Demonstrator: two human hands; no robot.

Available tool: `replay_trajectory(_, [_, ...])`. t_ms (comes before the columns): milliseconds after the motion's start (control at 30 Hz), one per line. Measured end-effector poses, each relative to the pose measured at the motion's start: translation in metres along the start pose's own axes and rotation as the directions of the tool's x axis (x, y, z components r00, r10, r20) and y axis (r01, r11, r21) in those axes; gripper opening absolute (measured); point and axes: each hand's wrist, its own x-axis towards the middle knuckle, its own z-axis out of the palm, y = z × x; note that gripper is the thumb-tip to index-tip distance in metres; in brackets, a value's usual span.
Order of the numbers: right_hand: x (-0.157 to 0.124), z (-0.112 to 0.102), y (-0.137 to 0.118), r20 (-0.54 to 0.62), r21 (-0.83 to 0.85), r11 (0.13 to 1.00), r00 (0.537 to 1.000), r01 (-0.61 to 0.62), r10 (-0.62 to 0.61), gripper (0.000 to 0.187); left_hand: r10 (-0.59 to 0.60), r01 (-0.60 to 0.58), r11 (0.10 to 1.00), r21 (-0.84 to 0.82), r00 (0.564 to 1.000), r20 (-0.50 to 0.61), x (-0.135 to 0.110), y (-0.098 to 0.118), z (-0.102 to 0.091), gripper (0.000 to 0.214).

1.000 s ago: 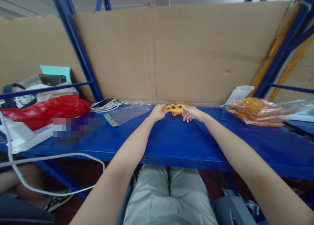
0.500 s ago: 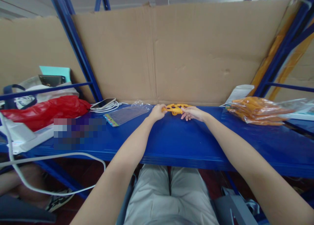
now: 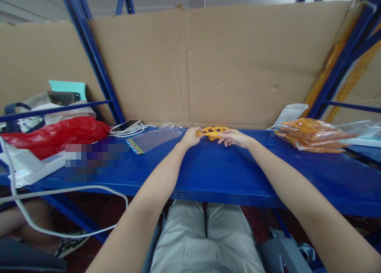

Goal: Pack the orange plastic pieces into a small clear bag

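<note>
A small orange plastic piece (image 3: 212,131) with loops lies at the back of the blue shelf (image 3: 208,170), close to the cardboard wall. My left hand (image 3: 191,136) pinches its left end with closed fingers. My right hand (image 3: 232,137) holds its right end, fingers curled over it. A clear plastic bag with a coloured strip (image 3: 154,139) lies just left of my left hand. To the right, a transparent bag full of orange plastic pieces (image 3: 312,135) rests on the shelf.
A phone with a coiled white cable (image 3: 128,126) lies at the back left. A red bag (image 3: 56,133) and white bags sit at far left, and a white cable (image 3: 59,193) hangs below the shelf edge. Blue rack posts (image 3: 95,62) stand on both sides.
Both hands stay on the orange piece. My right hand's fingers have shifted slightly along its right end; nothing else has moved.
</note>
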Motion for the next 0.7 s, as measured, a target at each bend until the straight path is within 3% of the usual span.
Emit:
replay_trajectory(100, [0.0, 0.001, -0.001, 0.021, -0.023, 1.0, 1.0, -0.012, 0.013, 0.029, 0.004, -0.004, 1.0, 0.003, 1.0, 0.003, 0.0, 0.0, -0.001, 0.021])
replay_trajectory(700, [0.011, 0.004, 0.003, -0.062, -0.022, 0.993, 0.992, -0.115, 0.113, 0.054, 0.028, -0.028, 1.0, -0.001, 0.999, -0.039, 0.0, 0.001, 0.002, 0.022])
